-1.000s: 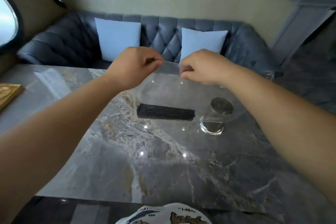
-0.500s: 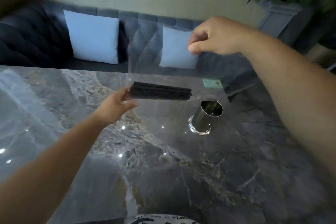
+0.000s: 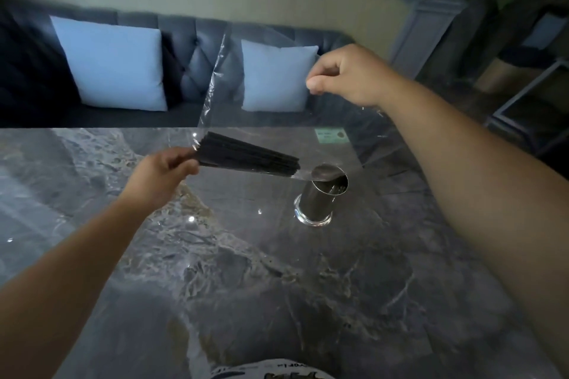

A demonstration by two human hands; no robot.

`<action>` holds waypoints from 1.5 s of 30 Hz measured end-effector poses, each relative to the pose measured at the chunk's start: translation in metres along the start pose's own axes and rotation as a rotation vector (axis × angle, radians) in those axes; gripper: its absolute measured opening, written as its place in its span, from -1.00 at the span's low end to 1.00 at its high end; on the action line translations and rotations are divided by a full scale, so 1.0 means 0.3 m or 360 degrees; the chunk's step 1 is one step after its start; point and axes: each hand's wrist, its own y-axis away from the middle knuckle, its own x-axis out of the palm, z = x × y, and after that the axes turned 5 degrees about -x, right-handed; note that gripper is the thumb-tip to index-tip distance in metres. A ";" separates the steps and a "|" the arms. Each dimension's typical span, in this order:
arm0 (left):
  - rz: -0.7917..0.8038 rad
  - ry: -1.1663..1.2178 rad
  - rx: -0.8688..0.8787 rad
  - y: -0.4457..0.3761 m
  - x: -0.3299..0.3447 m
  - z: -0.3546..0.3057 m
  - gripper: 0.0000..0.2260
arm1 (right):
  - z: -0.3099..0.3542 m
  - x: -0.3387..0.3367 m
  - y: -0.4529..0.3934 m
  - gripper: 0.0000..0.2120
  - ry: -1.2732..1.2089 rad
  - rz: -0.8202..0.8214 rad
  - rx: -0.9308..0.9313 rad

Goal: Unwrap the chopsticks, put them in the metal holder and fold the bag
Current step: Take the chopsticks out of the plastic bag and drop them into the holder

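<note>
Above the table (image 3: pixel 154 255), the left hand (image 3: pixel 160 174) is squeezing the near end of the black chopsticks (image 3: pixel 249 157), fingers closed around them. The right hand (image 3: pixel 348 74) is pinching the clear bag (image 3: pixel 261 120) up high. The chopstick tips are pointing at the metal holder (image 3: pixel 320 197).

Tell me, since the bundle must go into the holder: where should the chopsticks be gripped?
At their left end, from the left, as the left hand does: the chopsticks lie nearly level, far tips toward the metal holder.
</note>
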 end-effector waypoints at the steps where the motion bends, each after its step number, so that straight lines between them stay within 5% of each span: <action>1: -0.0010 0.0000 0.0017 -0.003 0.004 -0.008 -0.89 | -0.017 0.003 0.001 -0.90 -0.0029 -0.0021 0.0002; 16: -0.0199 -0.0014 0.0204 -0.094 0.016 -0.182 -0.74 | -0.269 -0.007 0.064 -0.90 -0.0401 -0.0214 0.0120; 23: -0.0360 -0.0038 0.0325 -0.175 0.043 -0.314 -0.88 | -0.385 -0.025 0.098 -0.92 -0.0598 -0.0402 0.0187; 45: -0.0304 0.0487 0.0385 -0.256 0.136 -0.536 -0.89 | -0.591 -0.033 0.201 -0.94 -0.1009 -0.0619 0.0420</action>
